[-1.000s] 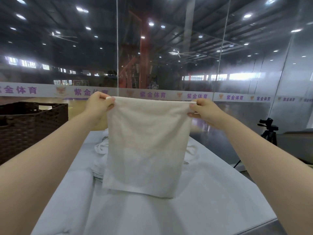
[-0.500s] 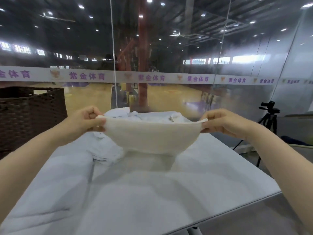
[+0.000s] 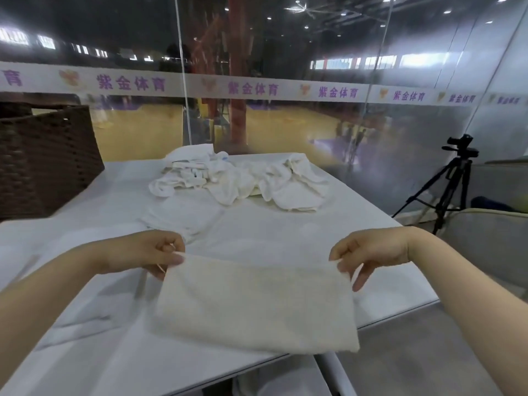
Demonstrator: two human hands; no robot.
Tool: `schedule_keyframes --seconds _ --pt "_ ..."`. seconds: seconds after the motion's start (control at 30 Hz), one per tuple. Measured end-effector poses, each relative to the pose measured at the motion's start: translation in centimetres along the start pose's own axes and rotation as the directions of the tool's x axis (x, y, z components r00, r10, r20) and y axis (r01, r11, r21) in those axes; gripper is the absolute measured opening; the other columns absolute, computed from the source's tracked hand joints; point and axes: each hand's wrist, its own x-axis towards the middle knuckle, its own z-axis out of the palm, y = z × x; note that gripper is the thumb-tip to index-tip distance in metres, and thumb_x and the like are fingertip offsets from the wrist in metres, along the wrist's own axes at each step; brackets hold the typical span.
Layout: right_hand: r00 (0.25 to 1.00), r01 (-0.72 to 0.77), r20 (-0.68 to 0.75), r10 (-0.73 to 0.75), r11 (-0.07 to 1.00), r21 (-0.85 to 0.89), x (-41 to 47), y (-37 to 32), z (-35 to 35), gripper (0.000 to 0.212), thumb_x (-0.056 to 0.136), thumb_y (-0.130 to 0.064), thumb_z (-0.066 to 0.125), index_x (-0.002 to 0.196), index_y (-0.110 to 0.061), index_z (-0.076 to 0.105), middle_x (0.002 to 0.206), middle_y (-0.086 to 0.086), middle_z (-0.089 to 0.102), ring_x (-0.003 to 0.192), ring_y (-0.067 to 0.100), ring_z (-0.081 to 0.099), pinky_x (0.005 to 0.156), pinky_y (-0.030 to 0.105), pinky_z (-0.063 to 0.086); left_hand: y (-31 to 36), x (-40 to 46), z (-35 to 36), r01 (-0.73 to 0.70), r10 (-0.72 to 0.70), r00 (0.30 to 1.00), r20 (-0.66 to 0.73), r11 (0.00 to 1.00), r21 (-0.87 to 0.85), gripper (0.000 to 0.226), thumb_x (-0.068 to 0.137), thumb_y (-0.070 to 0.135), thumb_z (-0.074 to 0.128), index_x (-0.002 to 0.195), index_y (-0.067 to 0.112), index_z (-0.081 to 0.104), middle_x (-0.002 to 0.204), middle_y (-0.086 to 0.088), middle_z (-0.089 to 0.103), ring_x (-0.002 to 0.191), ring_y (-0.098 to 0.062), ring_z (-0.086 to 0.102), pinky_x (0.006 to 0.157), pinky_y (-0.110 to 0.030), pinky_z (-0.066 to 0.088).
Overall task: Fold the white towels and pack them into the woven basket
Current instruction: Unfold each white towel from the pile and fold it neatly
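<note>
- The desk [image 3: 285,232], draped in white, is taken up at its far end by a heap of unfolded towels [image 3: 243,178]; most of the folding is judged not yet done.
- The woven basket [image 3: 43,155] is seen at the far left of the desk, well apart from both hands; its inside is hidden from this view, so how many towels have been packed cannot be told.
- One white towel [image 3: 254,304] is spread flat near the front edge of the desk, its near right corner hanging just past that edge. It is judged to be laid out for its first fold, with no crease yet made.
- What looks like another flat towel [image 3: 183,215] is seen between the heap and the hands; whether it has been folded cannot be told.
- The left hand [image 3: 143,252] is held palm down over the desk, the far left corner of the spread towel pinched between thumb and fingers.
- The right hand [image 3: 368,252] is held likewise, the far right corner pinched, its remaining fingers pointing down beside the cloth.
</note>
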Motion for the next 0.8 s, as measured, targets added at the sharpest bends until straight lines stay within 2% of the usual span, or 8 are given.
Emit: schedule_keyframes --seconds 0.17,0.27,0.37,0.5,0.57,0.67,0.73,0.8 --pt "0.912 0.151 -0.404 -0.072 0.974 0.168 2.9 2.7 -2.1 0.018 0.098 -0.008 0.052 0.108 -0.004 0.066 0.099 0.009 0.069 0.09 0.02 0.065 0.089 0.039 0.055 0.9 5.6 0.8 -0.034 0.009 0.94 -0.341 0.997 -0.068 0.02 0.098 0.025 0.055 0.1 0.005 0.057 0.087 -0.006 0.066 0.079 -0.017 0.065 0.069 -0.028 0.054" --pt "0.813 0.164 -0.583 -0.013 0.964 0.207 5.5 4.2 -2.2 0.019 0.097 -0.01 0.051 0.106 -0.009 0.067 0.102 0.009 0.068 0.087 0.019 0.065 0.08 0.035 0.058 0.5 9.3 1.9 0.034 0.019 0.89 -0.456 0.994 0.108 0.022 0.1 0.03 0.049 0.101 0.009 0.054 0.088 -0.008 0.062 0.077 -0.02 0.058 0.066 -0.029 0.048" --pt "0.72 0.062 -0.691 0.062 0.986 0.153 7.7 5.3 -1.5 0.021 0.096 -0.011 0.048 0.106 -0.013 0.066 0.104 0.005 0.066 0.09 0.02 0.064 0.07 0.029 0.057 0.0 11.7 2.8 0.124 0.071 0.877 -0.475 0.922 0.367 0.023 0.102 0.032 0.041 0.101 0.01 0.047 0.091 -0.007 0.059 0.078 -0.019 0.054 0.061 -0.028 0.037" --pt "0.657 -0.072 -0.753 0.041 0.997 -0.009 9.5 6.9 -0.9 0.023 0.096 -0.014 0.046 0.107 -0.018 0.065 0.11 -0.001 0.064 0.097 0.018 0.059 0.075 0.025 0.045 -1.2 12.9 2.7 0.159 0.058 0.874 -0.483 0.904 0.398 0.022 0.102 0.033 0.042 0.098 0.012 0.046 0.089 -0.005 0.058 0.079 -0.019 0.054 0.062 -0.028 0.036" --pt "0.642 -0.086 -0.767 0.025 0.996 -0.039 10.0 7.3 -0.8 0.021 0.095 -0.014 0.047 0.105 -0.021 0.064 0.112 -0.004 0.063 0.106 0.017 0.057 0.082 0.024 0.04 -1.6 13.1 2.5 0.152 0.046 0.885 -0.464 0.912 0.38 0.022 0.1 0.035 0.046 0.098 0.014 0.048 0.089 -0.003 0.059 0.078 -0.018 0.053 0.065 -0.029 0.037" --pt "0.644 -0.047 -0.763 0.05 0.999 0.025 10.1 7.2 -0.4 0.014 0.095 -0.025 0.055 0.108 -0.026 0.06 0.11 -0.009 0.06 0.106 0.014 0.057 0.073 0.02 0.042 -1.4 12.8 2.3 0.111 0.047 0.924 -0.379 0.917 0.383 0.019 0.094 0.033 0.058 0.102 0.018 0.051 0.093 0.002 0.059 0.081 -0.012 0.054 0.066 -0.027 0.04" --pt "0.674 0.0 -0.735 0.074 0.995 0.101 9.8 7.0 0.3 0.024 0.091 -0.038 0.062 0.113 -0.03 0.055 0.106 -0.012 0.056 0.098 0.011 0.058 0.07 0.02 0.044 -1.4 12.7 2.1 0.081 0.061 0.944 -0.325 0.91 0.406 0.016 0.09 0.027 0.063 0.101 0.022 0.053 0.097 0.006 0.061 0.088 -0.011 0.057 0.067 -0.025 0.042" --pt "0.663 -0.002 -0.747 0.051 0.998 0.066 9.9 7.4 0.9 0.031 0.089 -0.039 0.065 0.117 -0.031 0.054 0.109 -0.012 0.057 0.1 0.013 0.058 0.079 0.027 0.047 -1.4 12.8 2.0 0.067 0.075 0.95 -0.302 0.898 0.435 0.018 0.087 0.025 0.066 0.099 0.029 0.054 0.099 0.009 0.061 0.093 -0.01 0.059 0.07 -0.023 0.043"
